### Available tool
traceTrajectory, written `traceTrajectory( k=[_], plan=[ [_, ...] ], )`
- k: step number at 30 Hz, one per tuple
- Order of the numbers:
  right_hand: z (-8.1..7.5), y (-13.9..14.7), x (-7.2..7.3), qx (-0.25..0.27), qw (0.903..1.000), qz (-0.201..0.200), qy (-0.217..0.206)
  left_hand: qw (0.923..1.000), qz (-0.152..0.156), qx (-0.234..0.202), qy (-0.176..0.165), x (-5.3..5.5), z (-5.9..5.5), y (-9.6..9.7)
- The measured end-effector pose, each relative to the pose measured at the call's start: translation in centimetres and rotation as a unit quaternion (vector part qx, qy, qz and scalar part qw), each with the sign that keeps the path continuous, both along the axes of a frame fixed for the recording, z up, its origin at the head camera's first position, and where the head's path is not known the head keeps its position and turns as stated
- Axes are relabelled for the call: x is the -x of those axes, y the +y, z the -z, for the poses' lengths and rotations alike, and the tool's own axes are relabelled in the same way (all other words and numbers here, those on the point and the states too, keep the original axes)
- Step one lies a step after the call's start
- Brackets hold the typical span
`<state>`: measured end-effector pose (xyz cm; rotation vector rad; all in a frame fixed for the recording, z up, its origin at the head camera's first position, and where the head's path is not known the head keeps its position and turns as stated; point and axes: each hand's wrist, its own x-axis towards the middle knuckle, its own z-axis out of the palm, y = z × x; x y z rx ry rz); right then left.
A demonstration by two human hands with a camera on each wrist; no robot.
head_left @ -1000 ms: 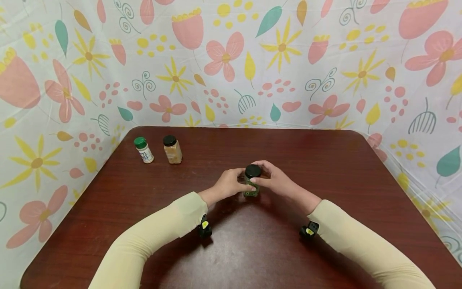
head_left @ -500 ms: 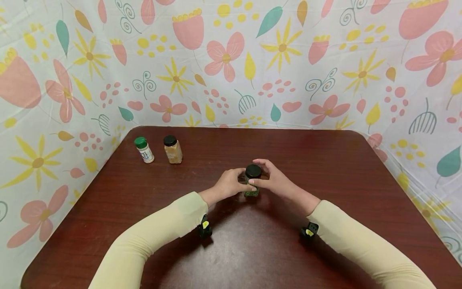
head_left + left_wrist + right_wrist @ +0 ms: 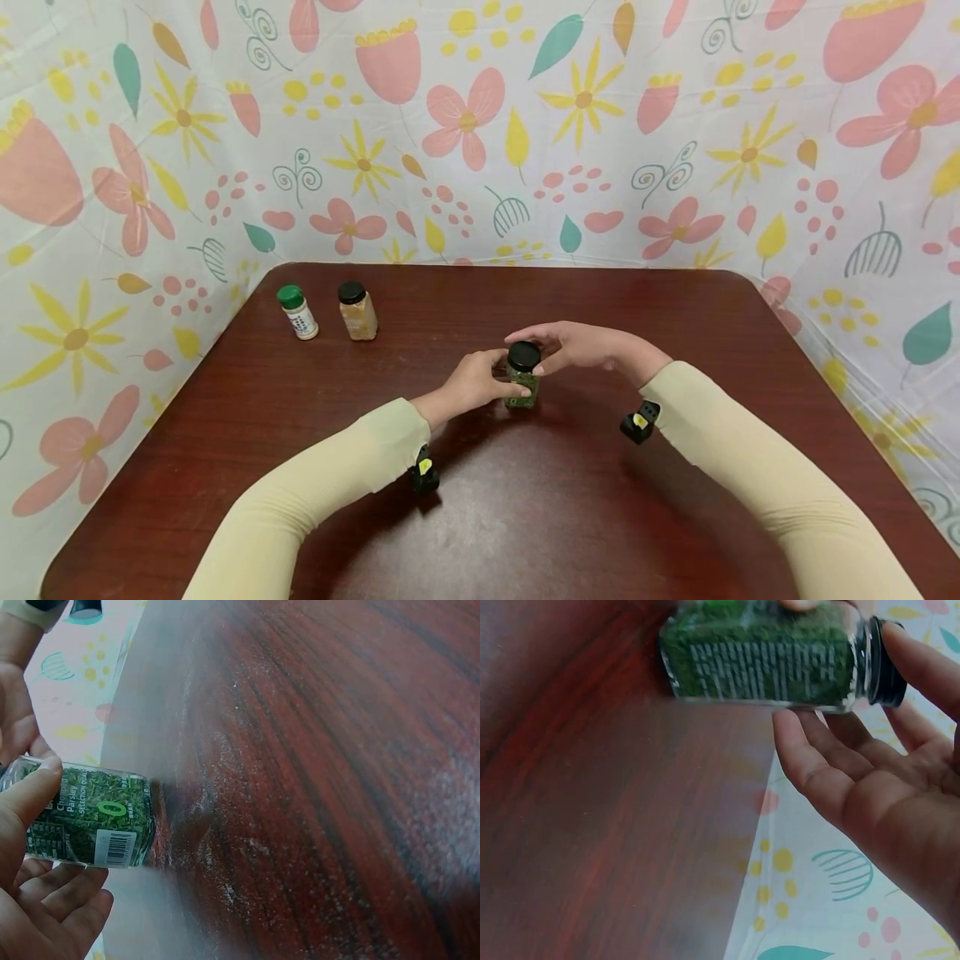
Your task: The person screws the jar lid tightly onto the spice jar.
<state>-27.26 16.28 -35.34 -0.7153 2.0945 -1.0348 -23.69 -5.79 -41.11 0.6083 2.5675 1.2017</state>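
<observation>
A clear jar of green flakes, labelled parsley [image 3: 112, 795], stands upright on the table in the head view. Its black lid [image 3: 523, 357] is on top. My left hand [image 3: 472, 383] grips the jar's body, thumb across the front and fingers behind. From the other side my right hand [image 3: 592, 346] reaches round the lid: the thumb presses the lid's near side, while the fingers curve past its far side. In the right wrist view the lid [image 3: 887, 664] sits by the thumb, and the lower fingers [image 3: 810, 761] curl close to the jar.
At the back left of the brown table [image 3: 637, 308] stand a white shaker with a green cap [image 3: 300, 317] and a tan spice jar with a black lid [image 3: 360, 317]. A floral cloth [image 3: 465, 200] hangs behind and along the sides.
The right hand and wrist have turned and risen, fingers now reaching further left over the lid's far side. The left hand and jar stay in place.
</observation>
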Motion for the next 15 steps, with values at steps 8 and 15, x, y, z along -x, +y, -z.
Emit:
traceTrajectory(
  k=[8,15],
  plan=[
    [-0.13,-0.09,0.21,-0.006,1.0,-0.005,0.005,1.0,0.0,0.002,0.0,0.07,0.08,0.01],
    [0.5,-0.25,-0.53,0.016,0.9994,0.027,0.016,1.0,0.001,0.0,-0.002,0.0,-0.11,-0.06]
  ],
)
